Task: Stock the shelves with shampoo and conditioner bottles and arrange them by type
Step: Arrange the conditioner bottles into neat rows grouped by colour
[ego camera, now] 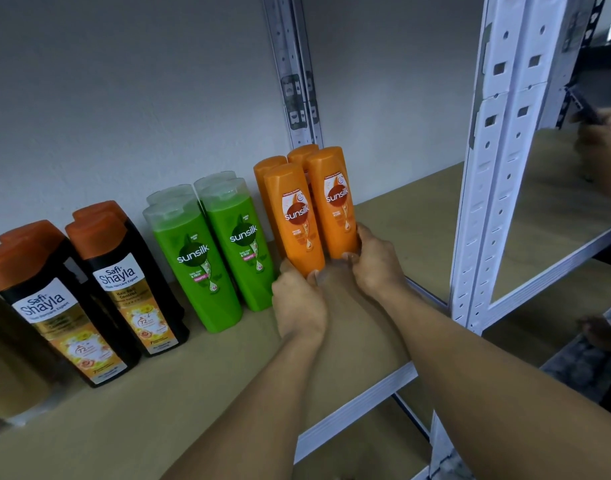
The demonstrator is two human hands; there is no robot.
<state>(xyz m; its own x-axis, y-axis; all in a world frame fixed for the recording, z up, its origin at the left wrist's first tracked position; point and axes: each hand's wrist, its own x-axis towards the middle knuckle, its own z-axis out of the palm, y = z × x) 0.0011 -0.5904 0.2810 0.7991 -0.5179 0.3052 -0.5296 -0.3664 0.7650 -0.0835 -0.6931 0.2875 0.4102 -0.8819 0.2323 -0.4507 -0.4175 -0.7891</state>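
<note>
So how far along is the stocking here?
Done: black Safi Shayla bottles and green Sunsilk shampoo bottles stand grouped by type on the shelf. In hand: the left hand grips the front-left orange Sunsilk bottle, the right hand the front-right orange Sunsilk bottle, two more behind. Left: bare shelf to their right; remaining stock is out of view.

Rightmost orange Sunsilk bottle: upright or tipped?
Upright. The rightmost orange Sunsilk bottle stands label-up; right hand grips its base, hiding shelf contact.

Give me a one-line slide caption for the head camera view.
Left hand and right hand hold the two front orange Sunsilk bottles beside green Sunsilk shampoo bottles.
</note>
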